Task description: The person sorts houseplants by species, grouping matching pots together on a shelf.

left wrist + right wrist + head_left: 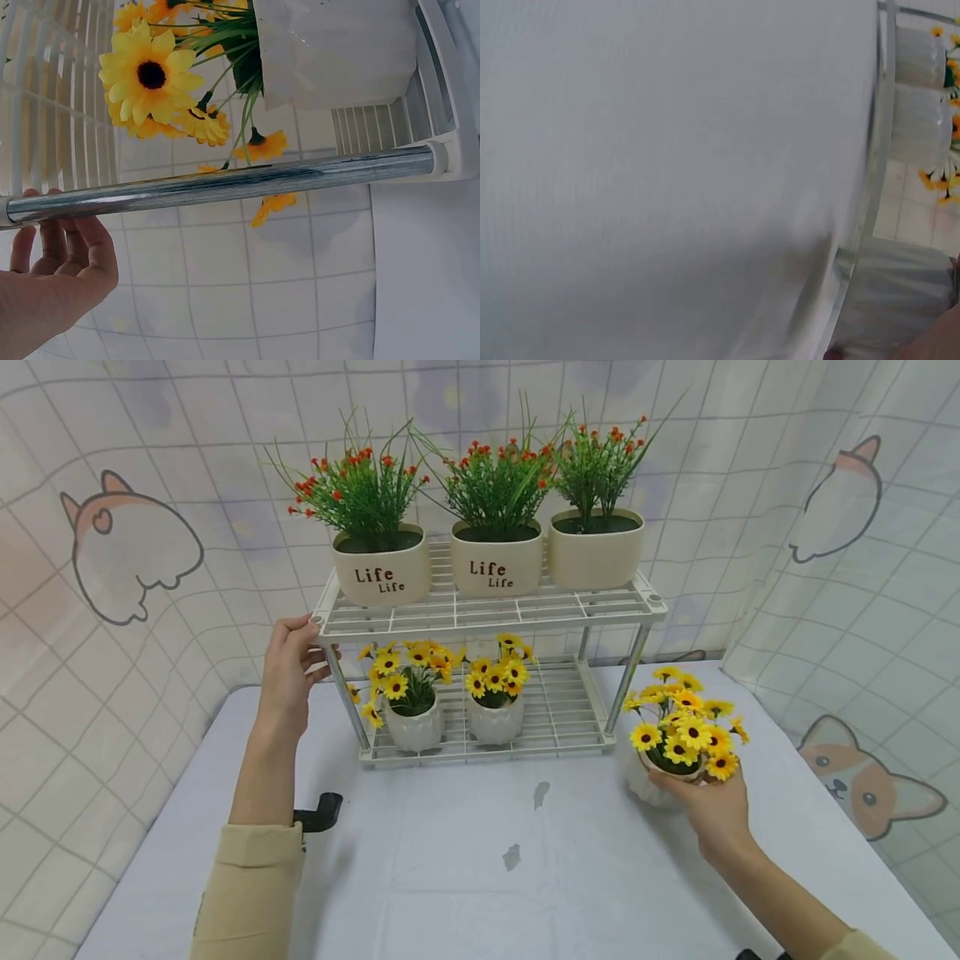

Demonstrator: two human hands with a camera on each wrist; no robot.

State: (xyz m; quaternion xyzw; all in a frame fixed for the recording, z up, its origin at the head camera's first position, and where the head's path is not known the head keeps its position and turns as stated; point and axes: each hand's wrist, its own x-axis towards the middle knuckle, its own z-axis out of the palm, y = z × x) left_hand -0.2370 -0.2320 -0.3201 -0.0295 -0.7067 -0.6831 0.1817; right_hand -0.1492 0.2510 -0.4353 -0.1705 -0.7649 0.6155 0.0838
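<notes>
A two-tier white wire rack (487, 625) with metal posts stands on the table. At its upper left corner my left hand (287, 672) grips the shelf end, fingers bent behind the metal post (247, 184) in the left wrist view. My right hand (718, 814) holds a white pot (647, 783) of yellow artificial daisies (690, 731), to the right of the rack. In the right wrist view that pot (896, 296) shows at the lower right, beside a bit of the right hand (934, 337).
Two similar white pots, a left one (416, 729) and a middle one (495, 722), stand on the lower shelf. Three cream planters (498, 564) with red-flowered plants line the upper shelf. A white cloth (450, 835) covers the table; a patterned curtain (247, 485) hangs behind.
</notes>
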